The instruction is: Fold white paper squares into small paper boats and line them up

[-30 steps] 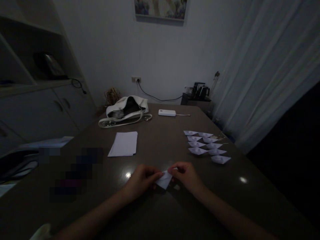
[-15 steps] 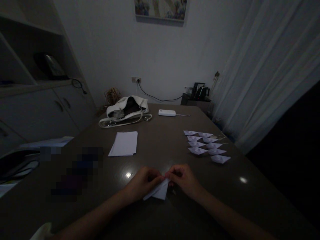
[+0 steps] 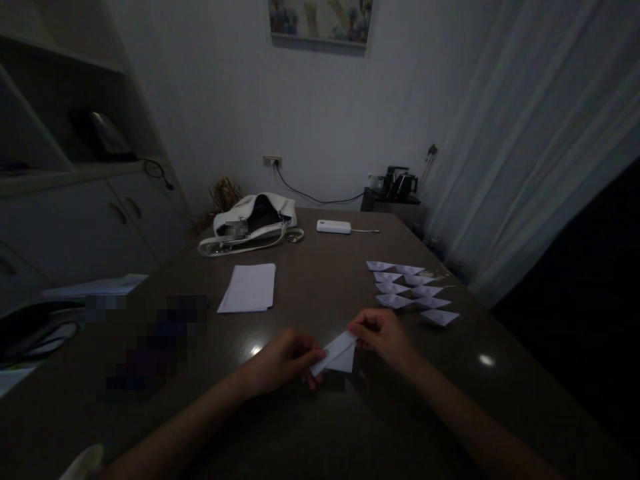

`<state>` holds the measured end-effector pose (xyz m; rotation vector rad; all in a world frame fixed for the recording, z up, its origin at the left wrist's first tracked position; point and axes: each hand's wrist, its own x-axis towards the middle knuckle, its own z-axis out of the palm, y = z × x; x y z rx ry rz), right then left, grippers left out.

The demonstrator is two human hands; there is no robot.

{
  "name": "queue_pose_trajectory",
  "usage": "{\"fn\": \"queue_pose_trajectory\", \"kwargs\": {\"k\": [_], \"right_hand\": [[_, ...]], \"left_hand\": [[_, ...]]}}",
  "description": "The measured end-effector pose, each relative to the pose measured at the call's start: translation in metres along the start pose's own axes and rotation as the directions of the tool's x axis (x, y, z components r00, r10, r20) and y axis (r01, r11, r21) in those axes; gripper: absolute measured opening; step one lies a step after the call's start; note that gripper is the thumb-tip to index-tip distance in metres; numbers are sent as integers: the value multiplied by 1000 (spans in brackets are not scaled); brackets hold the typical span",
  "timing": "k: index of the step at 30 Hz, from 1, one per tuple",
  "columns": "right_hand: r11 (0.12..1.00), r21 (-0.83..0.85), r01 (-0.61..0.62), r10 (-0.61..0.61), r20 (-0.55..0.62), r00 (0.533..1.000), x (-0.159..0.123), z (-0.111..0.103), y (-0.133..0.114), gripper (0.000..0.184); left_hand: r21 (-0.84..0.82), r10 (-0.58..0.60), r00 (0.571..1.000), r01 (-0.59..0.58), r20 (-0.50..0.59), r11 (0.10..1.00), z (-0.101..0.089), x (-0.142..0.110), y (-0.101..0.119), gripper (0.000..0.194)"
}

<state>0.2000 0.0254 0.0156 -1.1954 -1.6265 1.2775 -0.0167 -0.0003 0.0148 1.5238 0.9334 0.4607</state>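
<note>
Just above the dark table point(image 3: 310, 427), my left hand point(image 3: 283, 360) and my right hand point(image 3: 383, 337) both pinch a folded white paper point(image 3: 337, 352), one at each end. The paper is stretched between them, its right end held higher. Several finished paper boats point(image 3: 407, 292) lie in two rows to the right, just beyond my right hand. A stack of white sheets point(image 3: 249, 288) lies further back on the left.
A white handbag point(image 3: 250, 221) and a white power bank point(image 3: 334, 227) with a cable sit at the table's far end. A kettle point(image 3: 397, 181) stands on a side unit by the curtain. Cabinets line the left wall. Papers and dark items lie at the left edge.
My hands have drawn apart, pulling the folded paper wider. My right hand has risen and moved right toward the boats.
</note>
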Motion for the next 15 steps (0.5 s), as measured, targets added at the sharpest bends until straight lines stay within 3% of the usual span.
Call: {"fn": "queue_pose_trajectory", "kwargs": {"k": [8, 15], "right_hand": [[996, -65, 68, -71, -45, 996, 0, -7, -3, 26], [993, -65, 96, -102, -107, 989, 1, -11, -1, 24]], "left_hand": [[15, 13, 1000, -13, -10, 1000, -3, -2, 1, 38], [109, 114, 990, -105, -85, 989, -7, -2, 6, 39]]}}
